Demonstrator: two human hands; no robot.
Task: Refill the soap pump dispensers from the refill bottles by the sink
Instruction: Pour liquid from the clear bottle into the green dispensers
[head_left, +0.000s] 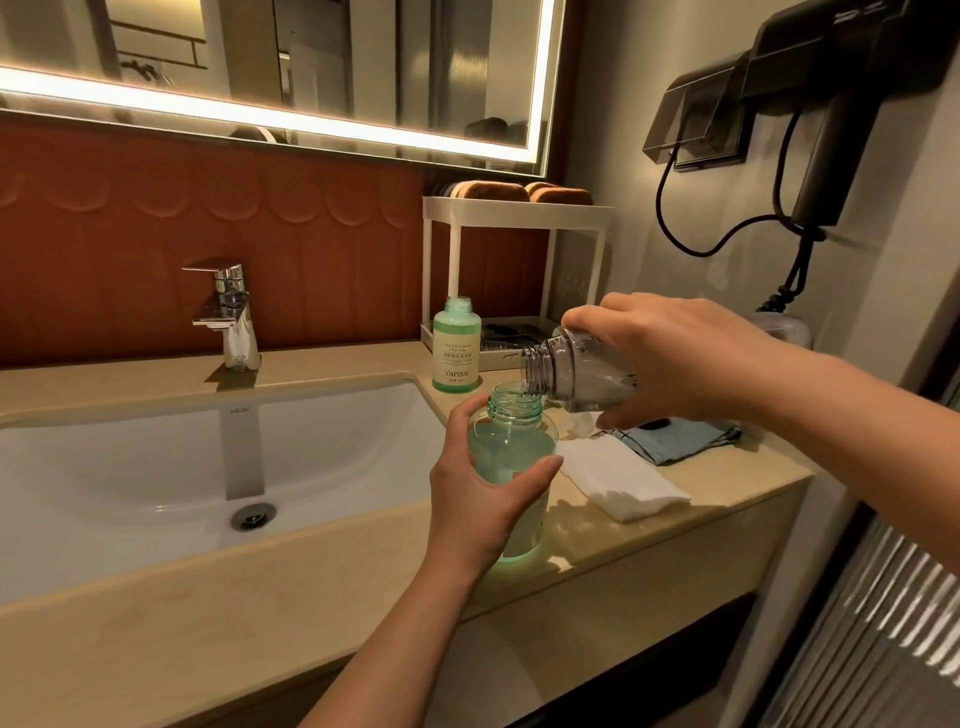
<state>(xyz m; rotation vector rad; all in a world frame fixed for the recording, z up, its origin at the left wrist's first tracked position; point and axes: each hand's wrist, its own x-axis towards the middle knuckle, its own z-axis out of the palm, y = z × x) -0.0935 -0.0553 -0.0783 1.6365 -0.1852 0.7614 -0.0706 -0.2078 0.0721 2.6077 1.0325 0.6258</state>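
My left hand (475, 493) grips a clear green-tinted bottle (511, 441) standing upright on the counter, its cap off and pale green liquid inside. My right hand (670, 358) holds a clear greyish bottle (576, 371) tipped on its side, its open mouth just over the green bottle's neck. The tipped bottle looks nearly empty. A second green bottle (457, 345) labelled YAPING stands uncapped behind them, near the white shelf.
A white sink (171, 467) with a chrome tap (228, 312) lies to the left. A folded white cloth (623, 478) and a blue cloth (680, 439) lie on the counter at right. A white shelf rack (514, 213) stands behind, and a wall hair dryer (841, 93) hangs above right.
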